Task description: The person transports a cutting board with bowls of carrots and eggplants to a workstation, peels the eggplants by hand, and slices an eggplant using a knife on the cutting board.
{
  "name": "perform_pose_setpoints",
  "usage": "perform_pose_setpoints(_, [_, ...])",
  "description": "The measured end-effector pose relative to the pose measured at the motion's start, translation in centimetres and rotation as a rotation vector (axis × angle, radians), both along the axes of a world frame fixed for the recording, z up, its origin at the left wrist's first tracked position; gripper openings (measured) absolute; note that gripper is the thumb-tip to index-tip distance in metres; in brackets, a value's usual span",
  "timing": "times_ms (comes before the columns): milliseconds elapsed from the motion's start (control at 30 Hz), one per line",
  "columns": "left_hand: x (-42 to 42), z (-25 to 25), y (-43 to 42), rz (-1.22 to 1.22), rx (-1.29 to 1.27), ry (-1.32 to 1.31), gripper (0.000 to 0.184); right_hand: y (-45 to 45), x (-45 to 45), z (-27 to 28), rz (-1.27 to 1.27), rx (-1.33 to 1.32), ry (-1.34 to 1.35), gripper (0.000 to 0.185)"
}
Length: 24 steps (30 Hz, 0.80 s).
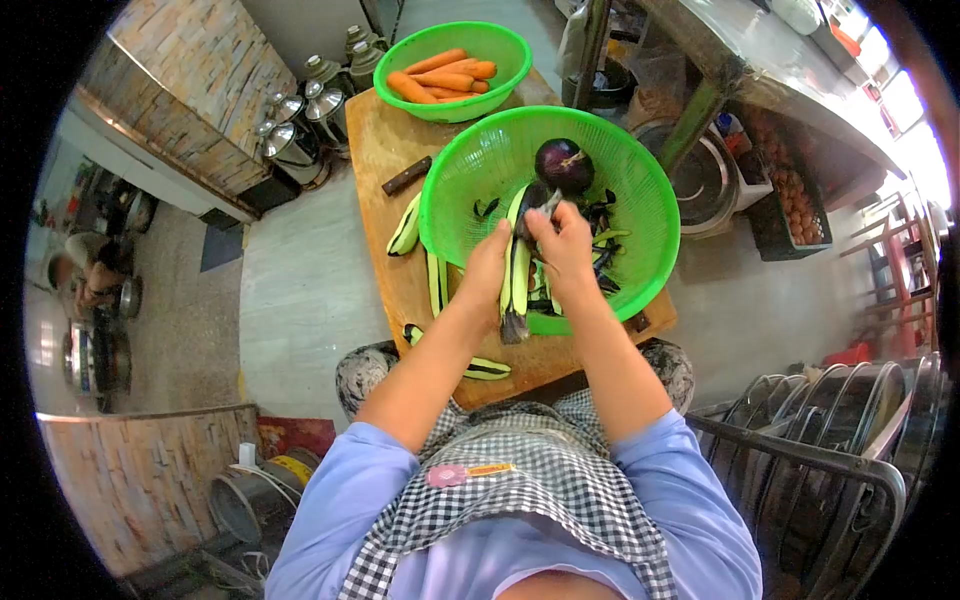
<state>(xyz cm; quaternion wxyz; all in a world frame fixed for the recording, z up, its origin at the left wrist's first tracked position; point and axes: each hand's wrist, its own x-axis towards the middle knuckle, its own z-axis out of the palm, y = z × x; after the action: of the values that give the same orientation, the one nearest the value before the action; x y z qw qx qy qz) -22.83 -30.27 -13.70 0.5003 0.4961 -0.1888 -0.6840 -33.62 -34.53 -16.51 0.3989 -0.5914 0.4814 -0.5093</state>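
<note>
My left hand (487,262) is wrapped round a long eggplant (518,270) with pale green peeled stripes between dark skin, tilted over a large green basket (655,215). Close to its upper end, my right hand (566,250) is closed on a small silvery peeler (549,206), partly covered by the fingers. Inside the basket sit a round dark purple eggplant (563,165) and loose dark peelings (602,262). Stripe-peeled eggplants lie on the wooden board: one (405,226) left of the basket, another (437,284) below it, and one (486,369) at the near edge.
A smaller green basket (508,62) of carrots (442,80) stands at the board's (372,140) far end. A dark handle (407,175) lies on the left. Metal flasks (325,103) stand beyond. On the right are a metal-topped table (735,35), a crate (790,235) and a rack (800,450).
</note>
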Motion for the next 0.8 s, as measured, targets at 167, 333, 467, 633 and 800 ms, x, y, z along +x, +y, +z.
perform_pose_setpoints(167, [0.5, -1.7, 1.0, -0.148, -0.077, 0.223, 0.039, -7.6, -2.7, -1.1, -0.204, 0.348, 0.086, 0.026])
perform_pose_setpoints(333, [1.8, -0.9, 0.2, -0.089, -0.039, 0.425, 0.041, -10.8, -7.5, -3.6, -0.290, 0.322, 0.419, 0.022])
perform_pose_setpoints(467, [3.1, -2.6, -1.7, -0.095, -0.023, 0.514, 0.055, -5.4, -5.0, 1.1, -0.130, 0.113, 0.133, 0.021])
perform_pose_setpoints(633, [2.7, -1.8, -2.5, -0.018, 0.026, 0.241, 0.055, 4.8, -0.7, 2.3, 0.248, 0.069, -0.183, 0.018])
perform_pose_setpoints(800, [2.6, -2.6, -2.3, -0.046, 0.012, 0.343, 0.046, 7.3, 0.3, 2.5, 0.254, -0.014, -0.095, 0.019])
